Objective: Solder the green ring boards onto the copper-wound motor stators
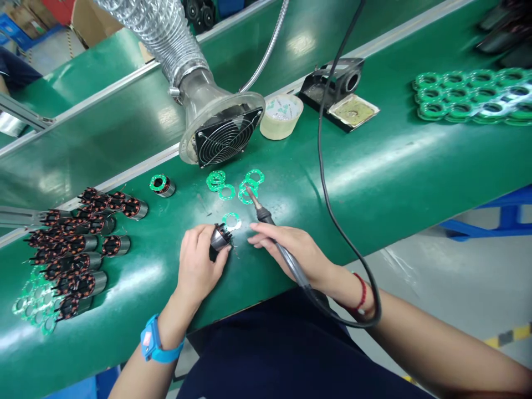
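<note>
L hand point(199, 266) is closed round a small motor point(219, 238), low on the surface point(374, 166). R hand point(291, 246) grips a soldering iron point(260, 209) pen-style, tip pointing away at loose green rings point(251, 185). One ring point(231, 221) lies just beyond the motor, btwn both hands. Motor pile point(75, 249) sits well left of L hand; fan point(224, 136) is beyond the rings.

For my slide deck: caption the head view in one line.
Left hand grips a motor core; right hand holds a soldering iron, tip among green ring boards.
</note>
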A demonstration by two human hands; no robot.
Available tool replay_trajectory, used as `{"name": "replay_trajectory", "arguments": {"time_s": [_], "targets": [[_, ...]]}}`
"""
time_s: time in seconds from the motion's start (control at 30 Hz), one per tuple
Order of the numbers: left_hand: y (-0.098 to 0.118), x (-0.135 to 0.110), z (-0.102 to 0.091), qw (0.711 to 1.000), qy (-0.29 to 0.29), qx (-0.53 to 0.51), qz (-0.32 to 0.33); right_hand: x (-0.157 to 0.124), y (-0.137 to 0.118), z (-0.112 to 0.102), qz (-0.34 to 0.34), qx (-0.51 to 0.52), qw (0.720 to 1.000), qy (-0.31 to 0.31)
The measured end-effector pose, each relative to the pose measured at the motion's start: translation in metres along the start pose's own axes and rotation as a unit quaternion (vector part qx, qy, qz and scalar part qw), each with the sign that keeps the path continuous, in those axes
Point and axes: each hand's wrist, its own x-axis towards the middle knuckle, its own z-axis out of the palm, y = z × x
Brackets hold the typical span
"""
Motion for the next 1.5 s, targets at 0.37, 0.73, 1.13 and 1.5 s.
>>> {"name": "replay_trajectory", "arguments": {"time_s": [0.37, 0.73, 1.13, 1.5], "targets": [[0.000, -0.010, -0.007, 0.924, -0.015, -0.319, -0.210, 0.026, -0.021, 0.018, 0.201, 0.104, 0.974, 0.028], [-0.006, -0.002, -0.014, 0.983, -0.124, -0.121, -0.059, 0.039, -0.026, 0.036, 0.121, 0.311, 0.943, 0.009], [-0.013, -0.002, -0.035, 0.967, -0.181, -0.175, -0.034, 0.014, -0.024, 0.023, 0.103, -0.076, 0.989, -0.070], [-0.007, 0.001, -0.011, 0.984, -0.118, -0.117, -0.060, 0.054, -0.036, 0.020, -0.025, -0.189, 0.978, -0.079]]}}
